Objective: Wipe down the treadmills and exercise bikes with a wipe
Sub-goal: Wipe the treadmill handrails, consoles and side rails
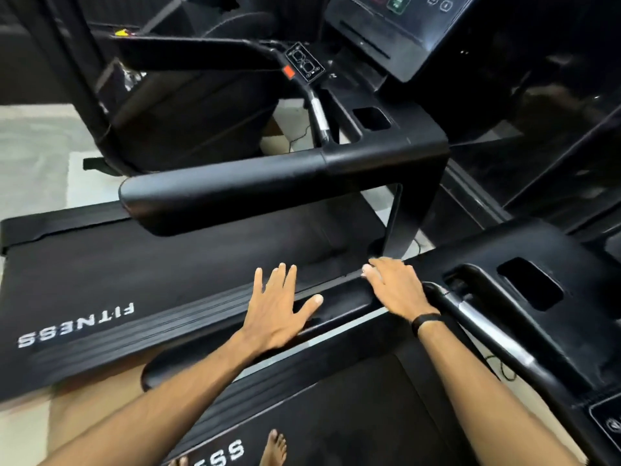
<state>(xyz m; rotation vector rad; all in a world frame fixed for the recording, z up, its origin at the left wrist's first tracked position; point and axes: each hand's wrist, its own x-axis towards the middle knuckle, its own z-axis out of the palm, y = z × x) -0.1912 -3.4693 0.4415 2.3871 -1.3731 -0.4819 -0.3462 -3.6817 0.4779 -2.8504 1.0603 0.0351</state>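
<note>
I stand with bare feet (274,447) on the belt of the near treadmill (353,415), close to its white lettering. Both my arms reach forward over its left handrail (336,302).

My left hand (280,307) is spread, fingers straight and thumb out, and it lies flat on the top of this handrail. It holds nothing. My right hand (393,285), with a black band (426,321) on the wrist, is just beside it to the right, palm down, where the rail meets the console housing (504,260). Its fingers bend a little over the edge. I cannot tell if something is under the palm. The two hands are apart and do not touch.

I see no wipe in either hand or anywhere on the machines, so where it is I cannot say.

Beyond the rail lies the belt of the second treadmill (151,264), then its own handrail (221,193), and farthest its display console (396,25).

I judge the risk is that I rub the rail with bare palms and only spread sweat instead of cleaning. Also, I lean far sideways on a loose belt, so my feet can slip if the belt rolls. My right fingers are near the gap at the upright (400,210) and could be caught there.
</note>
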